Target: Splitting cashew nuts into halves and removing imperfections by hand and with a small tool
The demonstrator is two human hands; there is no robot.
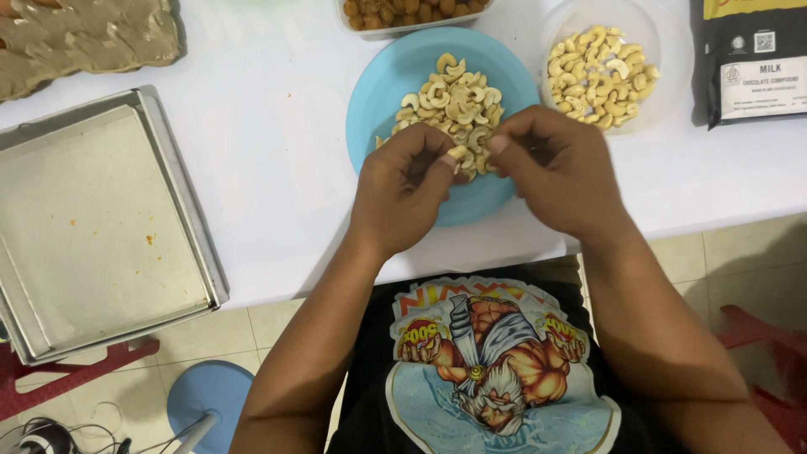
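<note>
Head view
Landmark: blue plate [395, 76], round, on the white table [269, 143], with a heap of cashews [454, 105] on it.
Left hand [403, 189]: over the plate's near rim, fingers curled in, thumb and forefinger pinched on one cashew [458, 152].
Right hand [555, 168]: over the plate's near right rim, fingers bent, tips meeting the left hand's at that same nut.
Black pack [752, 59]: far right of the plate, upright rectangle, white label panel low, yellow band on top.
Clear tub [672, 59]: just right of the plate, round, holds more cashews.
Clear box [412, 17]: just behind the plate, holds brown pieces, cut by the top edge.
Metal tray [181, 210]: well left of the plate, square, overhangs the table's near edge.
Foil [84, 38]: far left behind the plate, crumpled.
Open room: bare table between tray and plate.
Table edge: runs just below the plate, tiled floor [740, 252] beyond.
</note>
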